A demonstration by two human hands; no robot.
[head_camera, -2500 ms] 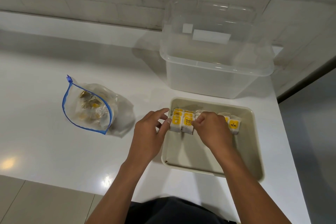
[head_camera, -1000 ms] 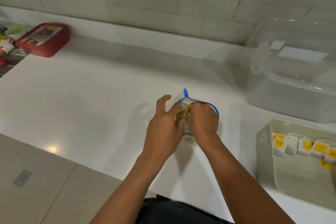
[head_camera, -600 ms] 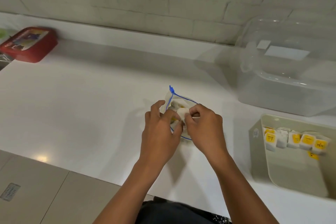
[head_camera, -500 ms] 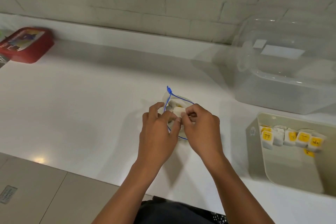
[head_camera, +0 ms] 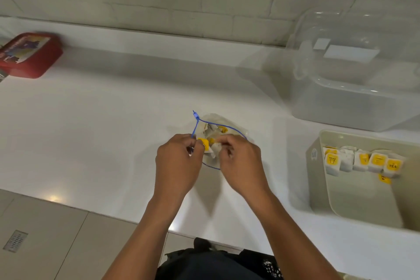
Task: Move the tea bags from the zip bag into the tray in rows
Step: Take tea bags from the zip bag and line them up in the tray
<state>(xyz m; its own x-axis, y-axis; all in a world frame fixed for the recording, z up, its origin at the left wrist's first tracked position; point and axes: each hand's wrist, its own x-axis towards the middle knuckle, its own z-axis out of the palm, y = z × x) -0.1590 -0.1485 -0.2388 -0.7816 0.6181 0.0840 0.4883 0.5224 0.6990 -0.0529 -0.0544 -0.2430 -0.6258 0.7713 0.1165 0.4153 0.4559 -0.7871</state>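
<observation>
Hands (head_camera: 210,161) pinch tea bags (head_camera: 210,146) at zip bag (head_camera: 229,130) mouth.

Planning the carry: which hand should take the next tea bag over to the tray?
Probably the right hand: it is at the zip bag mouth and nearer the tray, which lies to its right.

"TEA", seemingly, on tea bag tag (head_camera: 392,165)

Both hands crowd the zip bag (head_camera: 223,130) mouth, so no room there. Right of the right grip (head_camera: 241,161), bare surface (head_camera: 102,125) runs to the tray (head_camera: 318,188); clear tub (head_camera: 354,79) blocks behind it. Red box (head_camera: 27,54) sits far left.
</observation>
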